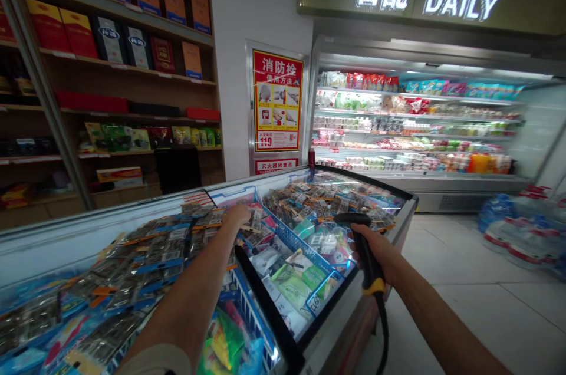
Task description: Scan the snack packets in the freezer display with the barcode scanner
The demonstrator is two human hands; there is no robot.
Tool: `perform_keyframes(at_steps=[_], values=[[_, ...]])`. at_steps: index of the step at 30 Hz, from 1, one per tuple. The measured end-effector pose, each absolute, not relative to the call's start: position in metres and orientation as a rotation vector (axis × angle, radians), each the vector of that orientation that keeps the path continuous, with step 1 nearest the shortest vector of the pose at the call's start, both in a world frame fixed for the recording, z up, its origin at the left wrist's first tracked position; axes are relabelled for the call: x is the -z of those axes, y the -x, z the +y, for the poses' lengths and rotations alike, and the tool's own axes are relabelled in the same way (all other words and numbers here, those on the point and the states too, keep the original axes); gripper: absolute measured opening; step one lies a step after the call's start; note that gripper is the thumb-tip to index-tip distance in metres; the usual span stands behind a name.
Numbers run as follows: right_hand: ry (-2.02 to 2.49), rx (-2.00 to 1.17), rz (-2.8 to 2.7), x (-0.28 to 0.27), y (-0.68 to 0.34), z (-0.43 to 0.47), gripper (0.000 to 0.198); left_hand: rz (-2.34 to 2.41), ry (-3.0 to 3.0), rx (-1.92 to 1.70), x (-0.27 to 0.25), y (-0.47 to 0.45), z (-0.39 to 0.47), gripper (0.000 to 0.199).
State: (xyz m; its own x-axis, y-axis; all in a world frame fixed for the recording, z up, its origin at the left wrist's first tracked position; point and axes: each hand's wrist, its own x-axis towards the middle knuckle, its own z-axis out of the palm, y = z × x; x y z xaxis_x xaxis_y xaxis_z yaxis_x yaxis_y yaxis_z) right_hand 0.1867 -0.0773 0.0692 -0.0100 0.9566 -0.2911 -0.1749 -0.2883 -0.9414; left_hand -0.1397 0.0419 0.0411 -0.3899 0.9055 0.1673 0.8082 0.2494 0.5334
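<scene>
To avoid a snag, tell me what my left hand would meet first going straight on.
Your left hand would probably meet the flat packets close by it first, though depth there is unclear.

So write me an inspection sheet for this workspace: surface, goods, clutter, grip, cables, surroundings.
Surface: display cabinet, dark-framed glass top.
Job's things: handheld scanner; small packets in overlapping heaps.
Clutter: bagged goods beside blue baskets' walls.
Grip: right hand closed around the scanner; left hand at the packets, hold unclear.
Cables: scanner cord hangs down.
Surroundings: stocked wall shelves, red poster, lit chiller, water bottles on the floor.
</scene>
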Motion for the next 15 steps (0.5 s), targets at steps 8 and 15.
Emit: perform_keyframes(at_steps=[8,15], values=[[1.293,-1.462,-0.867,-0.069,-0.193,-0.071,0.023,2.425,-1.958,-0.693,-0.049,0.078,0.049,0.032],[1.319,-1.435,-0.799,-0.070,-0.203,-0.065,0.022,2.153,-2.054,-0.726,-0.019,-0.002,0.095,0.030]])
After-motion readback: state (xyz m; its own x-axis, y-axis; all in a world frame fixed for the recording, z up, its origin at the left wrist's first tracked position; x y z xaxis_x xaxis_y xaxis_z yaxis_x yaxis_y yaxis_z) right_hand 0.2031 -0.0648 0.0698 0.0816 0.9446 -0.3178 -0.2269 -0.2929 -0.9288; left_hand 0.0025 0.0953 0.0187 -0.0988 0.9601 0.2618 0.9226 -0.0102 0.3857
